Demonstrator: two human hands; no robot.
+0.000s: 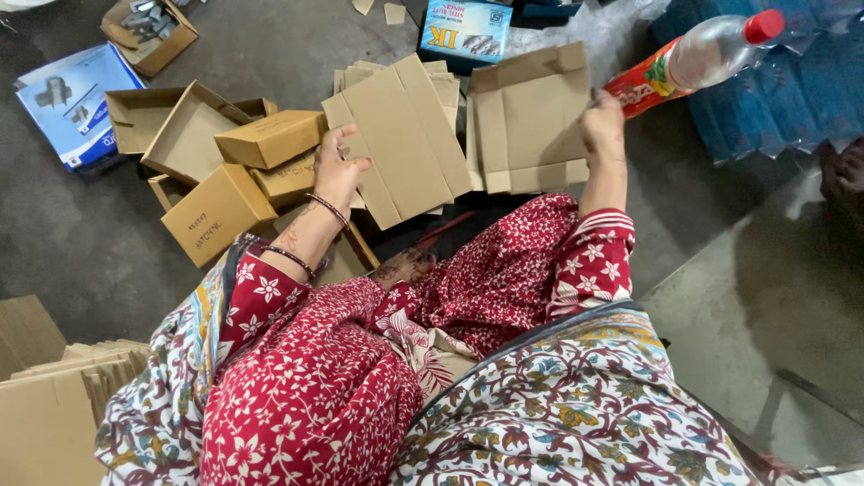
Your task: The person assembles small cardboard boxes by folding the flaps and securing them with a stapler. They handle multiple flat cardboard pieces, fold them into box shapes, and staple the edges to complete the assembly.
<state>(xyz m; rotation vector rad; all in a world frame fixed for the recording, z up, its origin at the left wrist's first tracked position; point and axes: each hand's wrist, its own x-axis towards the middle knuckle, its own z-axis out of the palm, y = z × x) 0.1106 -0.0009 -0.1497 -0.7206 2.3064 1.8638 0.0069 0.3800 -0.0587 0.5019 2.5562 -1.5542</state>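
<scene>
Head view, looking down over a lap in red floral cloth: seen seated on a grey concrete floor (108,243), amid cardboard. Left hand (340,171) closed on the edge of a flat, creased cardboard blank (403,135), thumb on top, fingers hidden beneath. Right hand (601,121) raised and gripping the corner of a second blank (526,121), partly unfolded, flaps showing; fingertips lost behind the card. Both blanks held just above a stack of more flat blanks (443,81), mostly covered and impossible to count.

Left of the hands, a heap of folded brown boxes (270,137), some shut, one open box (184,135) lying tilted; how many lay underneath could not be told. Farther left, a blue-and-white printed carton (76,99), cut off partly by the pile. At top left, a small open box of grey metal parts (148,25), too small to make out. At top centre, a blue printed carton (466,29), clipped by the frame edge.

Upper right, a clear plastic bottle (702,56) with red cap and red label, lying against blue wrapped bundles (774,99). Lower left, another stack of flat card (49,405), cut off at the edge.
</scene>
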